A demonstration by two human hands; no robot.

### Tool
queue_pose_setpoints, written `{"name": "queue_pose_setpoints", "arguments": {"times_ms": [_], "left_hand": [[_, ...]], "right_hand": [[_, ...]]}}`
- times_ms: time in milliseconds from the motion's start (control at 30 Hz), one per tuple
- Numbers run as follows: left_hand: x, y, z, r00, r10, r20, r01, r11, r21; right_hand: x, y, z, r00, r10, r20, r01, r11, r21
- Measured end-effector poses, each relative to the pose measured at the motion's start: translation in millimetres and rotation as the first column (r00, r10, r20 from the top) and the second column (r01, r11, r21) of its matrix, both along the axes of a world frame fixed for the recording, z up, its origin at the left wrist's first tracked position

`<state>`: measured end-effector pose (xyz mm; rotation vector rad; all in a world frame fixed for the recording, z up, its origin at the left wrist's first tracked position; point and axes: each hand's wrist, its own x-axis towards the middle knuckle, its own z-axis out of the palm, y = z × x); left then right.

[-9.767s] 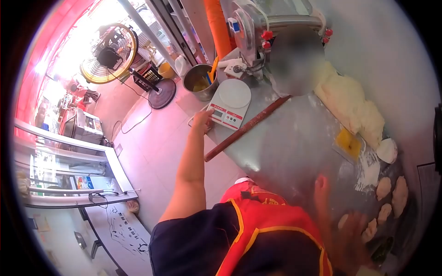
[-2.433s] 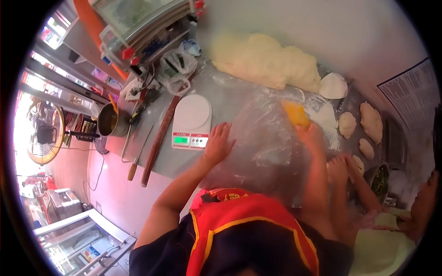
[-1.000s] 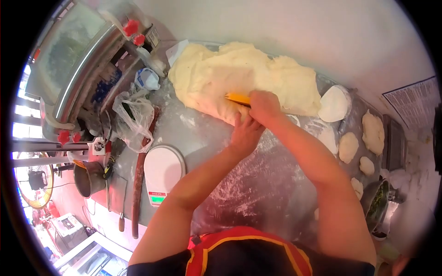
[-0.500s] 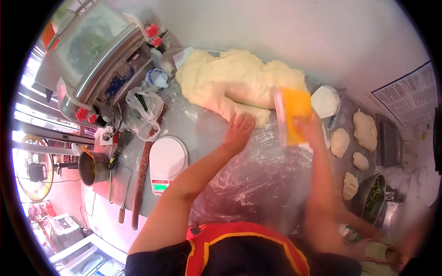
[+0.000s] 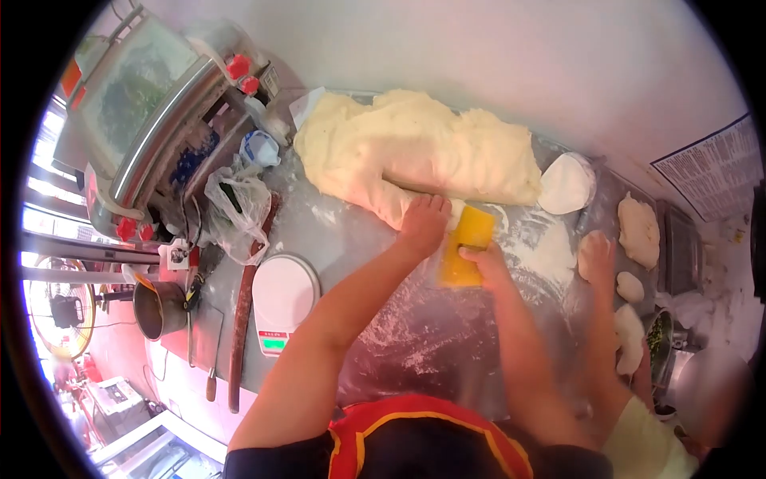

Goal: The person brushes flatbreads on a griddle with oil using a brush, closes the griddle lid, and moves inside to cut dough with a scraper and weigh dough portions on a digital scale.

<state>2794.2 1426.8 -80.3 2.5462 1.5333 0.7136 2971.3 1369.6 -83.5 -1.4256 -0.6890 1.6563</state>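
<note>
A long mass of pale dough (image 5: 447,152) lies along the back of the metal table, with a slit partly separating a strip at its front. My left hand (image 5: 425,223) rests on the end of that strip, its fingers over the dough. In my right hand (image 5: 485,263) is a yellow scraper (image 5: 466,246), held upright beside the strip's end, with the thumb across its face. Left of my left forearm sits a white scale (image 5: 284,297) with a lit green display.
A co-worker's hand (image 5: 598,257) touches a small dough piece at the right, near other pieces (image 5: 639,230). White flour (image 5: 546,257) is spread on the table. A long wooden rod (image 5: 242,327), plastic bag (image 5: 241,209), metal pot (image 5: 159,310) and machine (image 5: 152,112) are at the left.
In the last half second the scraper has moved left and down to the strip's end. My left hand has stayed on the dough. A co-worker's hand has come in at the right.
</note>
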Motion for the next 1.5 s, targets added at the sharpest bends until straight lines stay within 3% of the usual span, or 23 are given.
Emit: {"name": "queue_pose_setpoints", "arguments": {"times_ms": [133,233,333,433,500,533,567,633,667,733,833,867,967,1067,1167,1267,1367,1467,1500], "left_hand": [[-24.4,-16.6,22.5,0.996,-0.06,0.071,0.067,0.992,-0.111],[-51.0,-38.1,39.9,0.986,-0.085,0.142,0.102,0.988,-0.115],[-98.5,-63.3,51.6,0.974,-0.226,0.01,0.221,0.941,-0.258],[-152.9,-94.7,45.3,0.918,-0.377,-0.12,0.338,0.905,-0.258],[-166.2,-114.3,36.9,0.941,-0.322,-0.106,0.284,0.919,-0.274],[-169.2,-121.4,33.9,0.951,-0.294,-0.094,0.258,0.924,-0.282],[-164.4,-127.5,39.5,0.98,-0.197,0.043,0.201,0.945,-0.258],[-141.1,-134.3,59.0,0.951,-0.004,0.31,0.079,0.97,-0.23],[-132.0,-131.3,51.6,0.942,0.134,0.308,-0.058,0.968,-0.243],[-115.2,-124.1,24.3,0.868,0.399,0.297,-0.321,0.906,-0.277],[-97.5,-117.5,8.5,0.814,0.503,0.293,-0.406,0.851,-0.333],[-92.0,-116.5,10.2,0.802,0.512,0.308,-0.417,0.849,-0.325],[-85.7,-119.5,15.4,0.782,0.53,0.328,-0.441,0.842,-0.311],[-83.9,-113.6,12.8,0.789,0.521,0.326,-0.428,0.846,-0.318],[-88.2,-111.0,12.2,0.795,0.521,0.309,-0.404,0.836,-0.371],[-93.4,-110.8,4.7,0.809,0.499,0.312,-0.359,0.838,-0.41],[-108.6,-109.6,13.8,0.83,0.496,0.255,-0.328,0.804,-0.496],[-126.5,-111.4,17.8,0.869,0.436,0.233,-0.258,0.802,-0.539],[-135.1,-111.9,22.6,0.882,0.394,0.257,-0.214,0.823,-0.527]], "right_hand": [[-34.7,-2.6,-1.4,0.997,0.045,-0.059,-0.041,0.996,0.074],[-53.0,-3.9,5.8,0.972,0.17,0.162,-0.199,0.963,0.182],[-68.9,-30.4,15.5,0.981,0.184,0.069,-0.19,0.977,0.101],[-51.4,-47.5,49.9,0.83,0.426,0.361,-0.505,0.849,0.158],[-27.6,-39.9,82.5,0.722,0.427,0.544,-0.58,0.802,0.141],[-11.5,-34.4,81.1,0.768,0.312,0.56,-0.479,0.86,0.178],[0.8,-30.3,80.0,0.797,0.191,0.572,-0.371,0.904,0.215],[5.1,-16.8,104.6,0.655,0.174,0.735,-0.435,0.883,0.179],[4.3,-12.3,114.1,0.574,0.156,0.804,-0.462,0.872,0.161],[2.1,-12.1,100.8,0.715,0.162,0.68,-0.385,0.903,0.19],[-7.9,-26.4,63.6,0.879,0.021,0.476,-0.196,0.926,0.323],[-13.3,-33.3,50.7,0.917,-0.045,0.397,-0.116,0.92,0.373],[-25.7,-34.3,27.8,0.965,-0.031,0.26,-0.049,0.954,0.296],[-44.5,-1.7,17.3,0.983,0.068,0.169,-0.122,0.935,0.332],[-81.3,21.9,32.5,0.832,0.161,0.531,-0.318,0.923,0.218],[-92.3,20.5,28.4,0.822,0.114,0.558,-0.314,0.908,0.278],[-83.5,9.6,71.2,0.62,0.263,0.739,-0.483,0.87,0.095],[-48.6,-5.2,105.8,0.519,0.29,0.804,-0.525,0.85,0.032],[-38.8,-9.0,115.7,0.504,0.229,0.833,-0.523,0.848,0.083]]}}
